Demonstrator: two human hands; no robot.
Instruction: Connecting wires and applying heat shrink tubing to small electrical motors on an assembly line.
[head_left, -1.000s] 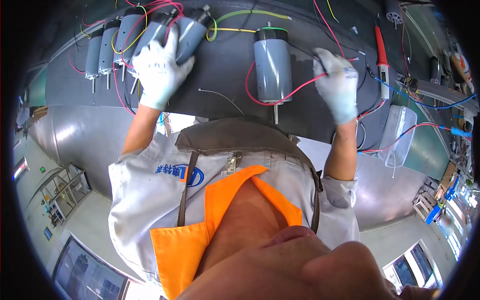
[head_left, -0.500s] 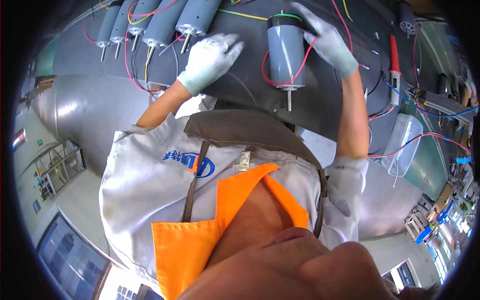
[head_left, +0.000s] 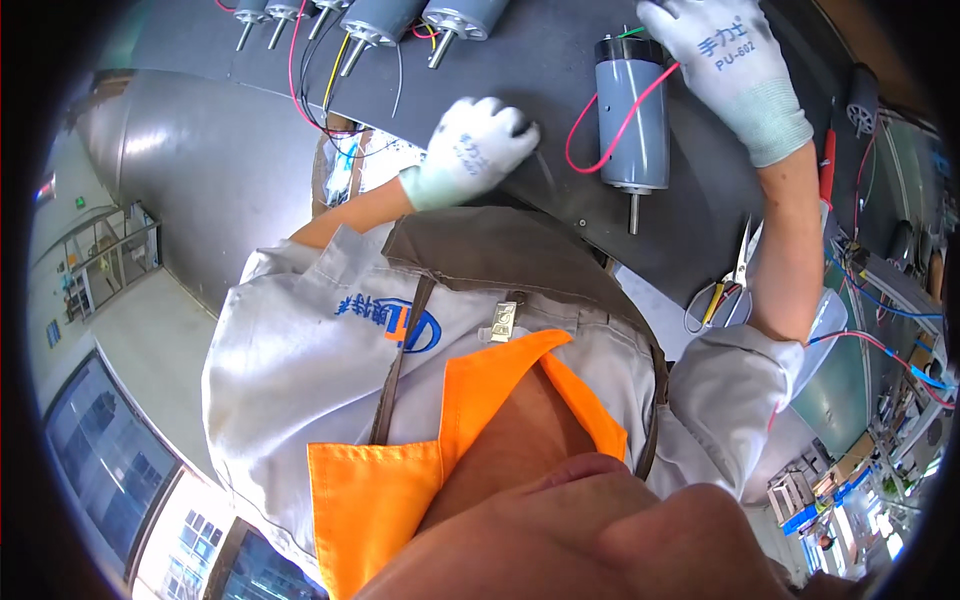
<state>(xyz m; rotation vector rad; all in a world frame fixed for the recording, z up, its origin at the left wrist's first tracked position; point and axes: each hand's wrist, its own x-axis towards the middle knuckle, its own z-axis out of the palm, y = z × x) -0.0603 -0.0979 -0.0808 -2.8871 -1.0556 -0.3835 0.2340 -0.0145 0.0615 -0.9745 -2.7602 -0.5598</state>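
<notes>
A grey cylindrical motor (head_left: 632, 125) with a black end cap stands on the dark bench, its metal shaft pointing toward me. My right hand (head_left: 728, 75), in a white glove, is at the cap end, fingers bent and partly cut off by the upper edge. A red wire (head_left: 640, 105) loops across the motor and disappears under this hand; a short green wire (head_left: 631, 32) runs to its fingertips. My left hand (head_left: 475, 150), also gloved, is by the bench's near edge, left of the motor. Its fingers are curled under, and what they may hold is hidden.
Several more grey motors (head_left: 375, 22) lie in a row at the far left, with loose wires. Yellow-handled scissors (head_left: 722, 285) lie near my right forearm. A red-handled tool (head_left: 828, 165) and another motor (head_left: 862, 100) are at the right, near a clear plastic tray (head_left: 822, 330).
The view has shifted, so the motors sit farther up and right. My right hand has moved over to the cap's right side, and my left fingers have curled in more. The scissors are now visible.
</notes>
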